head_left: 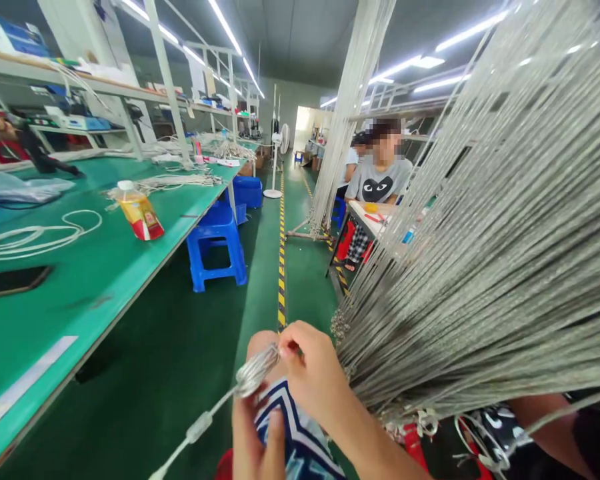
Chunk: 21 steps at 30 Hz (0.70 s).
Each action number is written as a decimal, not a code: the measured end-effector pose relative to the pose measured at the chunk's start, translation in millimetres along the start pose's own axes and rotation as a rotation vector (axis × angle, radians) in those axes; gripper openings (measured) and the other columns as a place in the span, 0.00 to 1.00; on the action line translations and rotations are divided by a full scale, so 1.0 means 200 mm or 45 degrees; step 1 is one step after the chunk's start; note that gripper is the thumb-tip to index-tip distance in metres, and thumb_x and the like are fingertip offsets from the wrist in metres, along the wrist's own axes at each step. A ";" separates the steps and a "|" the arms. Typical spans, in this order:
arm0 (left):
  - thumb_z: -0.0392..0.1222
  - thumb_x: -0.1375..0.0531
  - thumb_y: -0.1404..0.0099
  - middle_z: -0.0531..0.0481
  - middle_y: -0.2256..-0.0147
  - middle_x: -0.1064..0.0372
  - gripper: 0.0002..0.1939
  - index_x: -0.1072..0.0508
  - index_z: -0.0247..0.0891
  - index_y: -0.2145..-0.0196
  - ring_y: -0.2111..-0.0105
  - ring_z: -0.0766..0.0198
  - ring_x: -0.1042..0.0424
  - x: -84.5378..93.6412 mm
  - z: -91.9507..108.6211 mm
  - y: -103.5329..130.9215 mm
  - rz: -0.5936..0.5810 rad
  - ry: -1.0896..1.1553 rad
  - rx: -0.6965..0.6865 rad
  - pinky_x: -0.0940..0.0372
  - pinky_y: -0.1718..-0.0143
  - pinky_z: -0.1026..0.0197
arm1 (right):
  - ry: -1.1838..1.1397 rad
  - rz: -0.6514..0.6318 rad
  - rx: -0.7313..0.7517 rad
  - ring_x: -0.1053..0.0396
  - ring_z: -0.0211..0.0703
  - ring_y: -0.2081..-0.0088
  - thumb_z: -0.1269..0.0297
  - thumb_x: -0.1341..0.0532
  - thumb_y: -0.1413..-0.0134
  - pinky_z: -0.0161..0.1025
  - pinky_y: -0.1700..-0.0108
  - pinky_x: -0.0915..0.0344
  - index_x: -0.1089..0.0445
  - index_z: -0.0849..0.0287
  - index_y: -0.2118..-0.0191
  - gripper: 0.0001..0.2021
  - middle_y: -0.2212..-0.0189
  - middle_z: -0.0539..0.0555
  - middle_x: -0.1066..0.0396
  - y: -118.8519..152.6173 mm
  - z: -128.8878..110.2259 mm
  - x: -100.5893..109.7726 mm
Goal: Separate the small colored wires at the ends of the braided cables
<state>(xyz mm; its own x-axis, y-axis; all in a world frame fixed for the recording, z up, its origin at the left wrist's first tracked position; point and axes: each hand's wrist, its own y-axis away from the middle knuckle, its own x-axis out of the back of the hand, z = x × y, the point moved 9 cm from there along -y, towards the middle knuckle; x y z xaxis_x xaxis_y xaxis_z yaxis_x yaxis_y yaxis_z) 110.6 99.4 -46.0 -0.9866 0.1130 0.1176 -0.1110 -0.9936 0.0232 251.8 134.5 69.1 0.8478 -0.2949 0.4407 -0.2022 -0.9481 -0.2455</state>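
A pale, shiny cable (pixel 258 371) is gathered into a short folded bundle above my lap. My left hand (pixel 256 437) holds the bundle's lower end from below, its fingers curled and partly blurred. At the upper end, the fingers of my right hand (pixel 313 365) are pinched together on the bundle's tip; what exactly lies between them is too small to make out. From the bundle a single lead runs down to the left, with a thicker pale sleeve (pixel 199 427) along it.
Many long cables (pixel 480 267) hang close on my right. A green workbench (pixel 145 280) at left carries a drink pouch (pixel 139 212), coiled cable (pixel 35 237) and a phone (pixel 13 281). Blue stools (pixel 217 243) stand beneath its edge. A co-worker (pixel 377 177) sits at a small table.
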 end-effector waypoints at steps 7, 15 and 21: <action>0.61 0.32 0.48 0.41 0.51 0.30 0.43 0.38 0.39 0.40 0.53 0.52 0.28 0.14 0.14 -0.26 0.101 0.536 -0.097 0.31 0.52 0.56 | -0.662 -0.311 -0.409 0.33 0.36 0.76 0.66 0.45 0.43 0.30 0.78 0.42 0.40 0.57 0.69 0.04 0.77 0.47 0.35 0.12 0.11 -0.20; 0.51 0.33 0.49 0.51 0.71 0.29 0.19 0.33 0.37 0.66 0.72 0.63 0.31 0.30 -0.08 -0.27 0.359 0.349 0.070 0.35 0.69 0.64 | -0.642 -0.355 -0.525 0.41 0.33 0.80 0.58 0.44 0.41 0.30 0.78 0.46 0.38 0.59 0.68 0.10 0.79 0.48 0.34 0.18 0.13 -0.33; 0.52 0.43 0.38 0.55 0.80 0.44 0.18 0.39 0.39 0.78 0.78 0.66 0.43 0.50 -0.04 -0.19 0.539 -0.492 -0.243 0.46 0.75 0.63 | -0.769 -0.499 -0.425 0.42 0.33 0.77 0.56 0.42 0.38 0.31 0.74 0.47 0.38 0.60 0.68 0.12 0.78 0.47 0.36 0.19 0.14 -0.43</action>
<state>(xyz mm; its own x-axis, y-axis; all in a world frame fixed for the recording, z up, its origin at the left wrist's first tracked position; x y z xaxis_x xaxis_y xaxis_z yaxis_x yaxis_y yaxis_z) 15.1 148.7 -43.5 -0.8391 -0.3326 0.4306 0.2270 -0.9333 -0.2784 184.9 127.7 -1.3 0.9876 0.0924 -0.1271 0.1106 -0.9833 0.1444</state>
